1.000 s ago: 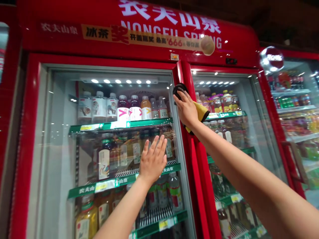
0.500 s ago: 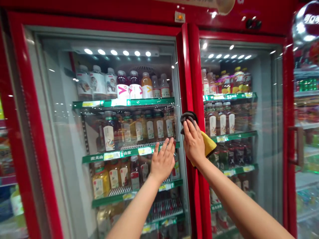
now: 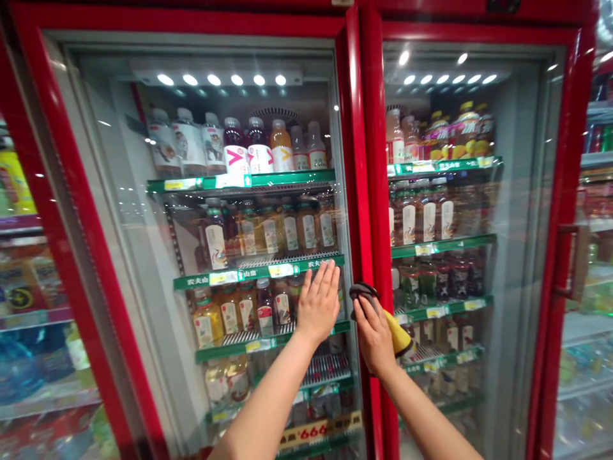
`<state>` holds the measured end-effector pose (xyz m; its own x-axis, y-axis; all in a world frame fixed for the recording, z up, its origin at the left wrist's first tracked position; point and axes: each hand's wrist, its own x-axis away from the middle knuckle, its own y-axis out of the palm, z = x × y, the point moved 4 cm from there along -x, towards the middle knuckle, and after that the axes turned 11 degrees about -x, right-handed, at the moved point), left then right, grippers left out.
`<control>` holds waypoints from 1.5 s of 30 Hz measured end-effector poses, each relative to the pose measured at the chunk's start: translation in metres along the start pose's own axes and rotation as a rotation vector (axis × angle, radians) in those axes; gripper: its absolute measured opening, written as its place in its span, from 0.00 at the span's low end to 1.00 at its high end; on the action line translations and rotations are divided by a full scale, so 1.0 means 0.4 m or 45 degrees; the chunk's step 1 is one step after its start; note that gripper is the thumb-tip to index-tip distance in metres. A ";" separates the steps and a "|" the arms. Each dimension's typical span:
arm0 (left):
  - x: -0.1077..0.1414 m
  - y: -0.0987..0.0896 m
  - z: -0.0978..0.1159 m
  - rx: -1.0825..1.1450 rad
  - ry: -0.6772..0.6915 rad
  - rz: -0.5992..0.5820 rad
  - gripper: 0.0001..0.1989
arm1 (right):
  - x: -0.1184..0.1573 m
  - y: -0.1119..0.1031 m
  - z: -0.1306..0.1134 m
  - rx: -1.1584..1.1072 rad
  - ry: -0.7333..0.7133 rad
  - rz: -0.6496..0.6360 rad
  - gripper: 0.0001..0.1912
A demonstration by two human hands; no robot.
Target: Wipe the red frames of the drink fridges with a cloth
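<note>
- Two bare hands in view, both in front of a red two-door cooler (image 3: 191,22); forearms enter from the bottom edge
- Right hand (image 3: 377,338): just right of centre, below mid-height; holding a cloth (image 3: 398,332), fingers pointing up and left over it; how tightly they close, cannot tell
- Cloth: dark grey and yellow; dark bunched end at the fingertips, over the red centre frame (image 3: 366,191); yellow end sticks out right of the hand, dark edging visible
- Left hand (image 3: 319,303): left of the right hand, hands apart; empty, palm towards the left door glass, fingers straight and nearly together, pointing up; contact with the glass, cannot tell
- Behind the left door: bottles on green-edged shelves; upper row has white-labelled bottles (image 3: 189,144), purple ones and an orange one (image 3: 281,145); left hand overlaps the right part of the second and third shelf edges from the top
- Behind the right door: more bottles; yellow-capped ones (image 3: 464,131) at upper right, dark ones (image 3: 460,278) lower down
- Round lights (image 3: 237,80) in a row at the top inside each door; bright spots on the glass
- Strip reading 666 (image 3: 313,433) at bottom centre, partly behind the left forearm
- Brown handle (image 3: 569,262) near the right edge; other stocked shelves (image 3: 33,319) along the left edge, blurred
</note>
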<state>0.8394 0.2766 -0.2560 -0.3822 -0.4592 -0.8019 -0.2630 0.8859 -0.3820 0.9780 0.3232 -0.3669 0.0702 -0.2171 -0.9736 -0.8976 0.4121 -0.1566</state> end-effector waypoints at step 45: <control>0.082 -0.764 0.089 0.785 -0.628 0.097 0.26 | -0.417 -0.498 -0.577 -0.864 -0.155 0.175 0.28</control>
<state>0.9389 -0.0067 -0.1819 0.0953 -0.4419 -0.8920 0.3413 0.8563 -0.3877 1.0446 0.0729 -0.1351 -0.0506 -0.0856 -0.9950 -0.9723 -0.2234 0.0686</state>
